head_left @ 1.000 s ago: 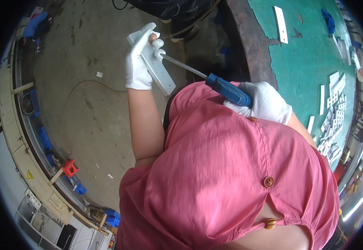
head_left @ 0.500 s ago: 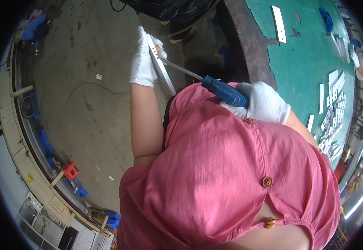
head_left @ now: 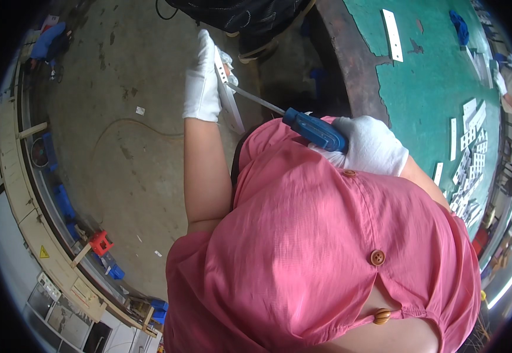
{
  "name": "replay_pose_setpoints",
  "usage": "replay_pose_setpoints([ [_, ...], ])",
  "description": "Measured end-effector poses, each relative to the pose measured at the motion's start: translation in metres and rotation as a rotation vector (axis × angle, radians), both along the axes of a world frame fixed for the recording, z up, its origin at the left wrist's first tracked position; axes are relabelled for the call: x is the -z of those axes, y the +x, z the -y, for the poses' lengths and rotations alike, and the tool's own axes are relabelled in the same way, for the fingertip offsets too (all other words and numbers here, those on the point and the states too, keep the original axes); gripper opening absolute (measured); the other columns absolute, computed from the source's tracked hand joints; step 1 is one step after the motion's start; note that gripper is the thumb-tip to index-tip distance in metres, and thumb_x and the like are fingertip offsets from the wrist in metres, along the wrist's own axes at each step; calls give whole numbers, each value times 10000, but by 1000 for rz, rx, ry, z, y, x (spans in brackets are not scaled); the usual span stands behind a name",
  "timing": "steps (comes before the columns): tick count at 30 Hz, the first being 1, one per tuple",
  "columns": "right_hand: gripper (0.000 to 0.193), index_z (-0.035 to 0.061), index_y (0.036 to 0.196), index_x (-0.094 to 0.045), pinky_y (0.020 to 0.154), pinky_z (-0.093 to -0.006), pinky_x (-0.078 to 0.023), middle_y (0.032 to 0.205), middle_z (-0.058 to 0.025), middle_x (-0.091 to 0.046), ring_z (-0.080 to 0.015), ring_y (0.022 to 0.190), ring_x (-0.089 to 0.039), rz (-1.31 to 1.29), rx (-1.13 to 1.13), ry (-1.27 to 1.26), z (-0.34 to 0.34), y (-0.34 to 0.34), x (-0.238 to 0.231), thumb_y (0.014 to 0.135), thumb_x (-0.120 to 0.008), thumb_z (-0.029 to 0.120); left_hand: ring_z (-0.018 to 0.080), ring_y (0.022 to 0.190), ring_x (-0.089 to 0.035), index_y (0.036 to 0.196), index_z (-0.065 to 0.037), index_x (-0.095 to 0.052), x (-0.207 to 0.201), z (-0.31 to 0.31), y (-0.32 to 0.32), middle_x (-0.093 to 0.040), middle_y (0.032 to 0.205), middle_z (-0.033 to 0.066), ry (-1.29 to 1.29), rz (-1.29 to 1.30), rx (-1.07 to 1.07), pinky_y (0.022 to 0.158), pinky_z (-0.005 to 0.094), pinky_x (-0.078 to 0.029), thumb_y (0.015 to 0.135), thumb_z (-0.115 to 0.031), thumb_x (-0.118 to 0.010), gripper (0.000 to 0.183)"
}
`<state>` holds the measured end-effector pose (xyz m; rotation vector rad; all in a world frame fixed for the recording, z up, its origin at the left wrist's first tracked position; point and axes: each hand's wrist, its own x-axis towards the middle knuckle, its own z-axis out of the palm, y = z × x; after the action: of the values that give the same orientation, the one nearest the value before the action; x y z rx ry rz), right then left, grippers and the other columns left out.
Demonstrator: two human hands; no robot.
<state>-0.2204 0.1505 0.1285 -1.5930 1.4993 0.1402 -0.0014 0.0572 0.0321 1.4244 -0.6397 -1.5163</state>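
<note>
My left hand (head_left: pixel 202 88), in a white glove, grips a narrow white metal strip (head_left: pixel 230 109) with a row of small holes. The strip stands on edge and tilts, its lower end close to my pink shirt. In my right hand (head_left: pixel 376 144), also white-gloved, is the blue handle of a screwdriver (head_left: pixel 318 129). Its thin metal shaft points left, and the tip meets the strip near the holes. Whether the tip sits inside a hole I cannot make out. Part of my left fingers is hidden behind the strip.
To the right is a green-topped table (head_left: pixel 409 112) with a worn dark edge. A single white strip (head_left: pixel 392 35) and a pile of holed white pieces (head_left: pixel 474 159) lie on it. Another person's gloved hand (head_left: pixel 499 81) shows at the far right. A dark bag-like object (head_left: pixel 238 15) is ahead.
My left hand and the strip have shifted slightly, with the strip turned so that its broad side shows more. The screwdriver's handle has moved a little to the left.
</note>
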Motion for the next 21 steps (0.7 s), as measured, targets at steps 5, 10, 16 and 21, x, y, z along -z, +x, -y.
replay_pose_setpoints([
  [5, 582, 7, 905, -646, 675, -340, -513, 764, -172, -645, -302, 697, -648, 2, 2, -6, 0, -1, 0, 730, -628, 562, 65, 393, -374, 642, -165, -451, 1, 2, -1, -469, 574, -10, -9, -23, 4, 349, 194, -312, 805, -605, -515, 474],
  [10, 584, 7, 923, -645, 686, -338, -515, 778, -170, -648, -297, 711, -651, 22, 15, -4, 0, -1, 0, 728, -635, 557, 64, 403, -382, 648, -165, -453, 3, 2, 1, -477, 587, -8, -6, -41, 16, 352, 194, -322, 803, -603, -519, 469],
  [16, 582, 10, 935, -645, 687, -333, -515, 785, -165, -650, -293, 712, -652, -3, 12, 16, 0, -1, -1, 729, -637, 555, 73, 411, -407, 683, -158, -472, 4, 1, 2, -490, 597, -1, -25, -26, 14, 359, 203, -338, 805, -596, -523, 458],
  [21, 584, 18, 934, -647, 685, -334, -516, 781, -163, -651, -293, 706, -651, 17, 10, -16, 0, -1, 1, 728, -631, 564, 85, 416, -427, 699, -152, -485, 9, -1, 5, -500, 582, 1, -39, 22, 55, 372, 219, -346, 808, -584, -531, 448],
])
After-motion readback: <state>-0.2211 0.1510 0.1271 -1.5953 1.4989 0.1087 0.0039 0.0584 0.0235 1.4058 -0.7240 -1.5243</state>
